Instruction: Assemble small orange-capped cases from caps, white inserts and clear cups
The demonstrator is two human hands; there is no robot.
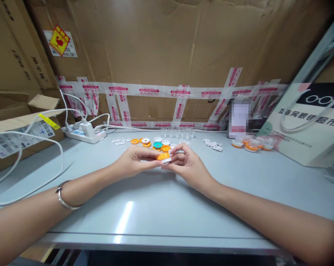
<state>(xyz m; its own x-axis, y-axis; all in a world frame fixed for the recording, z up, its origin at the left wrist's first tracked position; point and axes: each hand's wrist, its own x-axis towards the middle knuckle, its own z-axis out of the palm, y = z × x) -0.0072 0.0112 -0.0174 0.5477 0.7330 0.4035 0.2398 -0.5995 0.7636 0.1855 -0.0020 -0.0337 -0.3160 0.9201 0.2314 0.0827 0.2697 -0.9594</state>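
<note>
An orange and white round part [163, 157] is held above the table between both hands. My left hand [135, 161] pinches its left side with thumb and fingers. On its right side, my right hand [187, 164] grips it with curled fingers and thumb. Just behind the hands lie a teal round piece [157, 145], an orange ring [135, 141] and several more orange and white round pieces. Small white discs [121, 141] are at the left of these, and clear cups [180, 133] stand behind.
White patterned pieces [212, 144] and finished-looking orange and white items [251, 144] lie at the right. A phone [239, 120] and paper bag [308, 125] stand there. At the left are a power strip [85, 135], cables and an open cardboard box [20, 136].
</note>
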